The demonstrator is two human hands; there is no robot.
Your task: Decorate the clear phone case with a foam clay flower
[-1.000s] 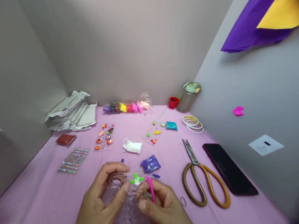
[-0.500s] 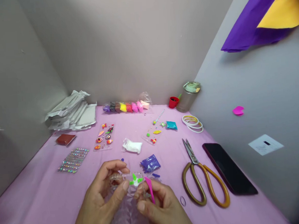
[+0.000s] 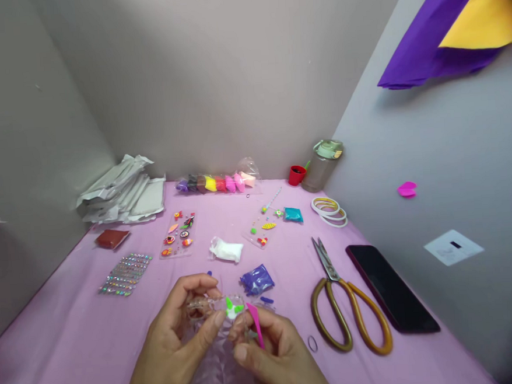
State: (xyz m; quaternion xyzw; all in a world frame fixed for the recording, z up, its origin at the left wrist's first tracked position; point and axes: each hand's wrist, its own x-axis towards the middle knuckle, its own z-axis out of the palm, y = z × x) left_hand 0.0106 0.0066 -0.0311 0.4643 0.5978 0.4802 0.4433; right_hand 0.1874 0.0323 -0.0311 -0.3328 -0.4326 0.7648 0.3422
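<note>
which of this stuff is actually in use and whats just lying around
In use:
left hand pinching a clear plastic piece with a green shape
right hand holding a pink strip
crinkled plastic under the hands

Lying about:
scissors
phone
clay packs
rhinestone sheet
sticker sheet
purple packet
white packet

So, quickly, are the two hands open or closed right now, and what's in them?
Left hand: closed, pinching a clear plastic strip.
Right hand: closed, holding a pink pointed piece.
</note>
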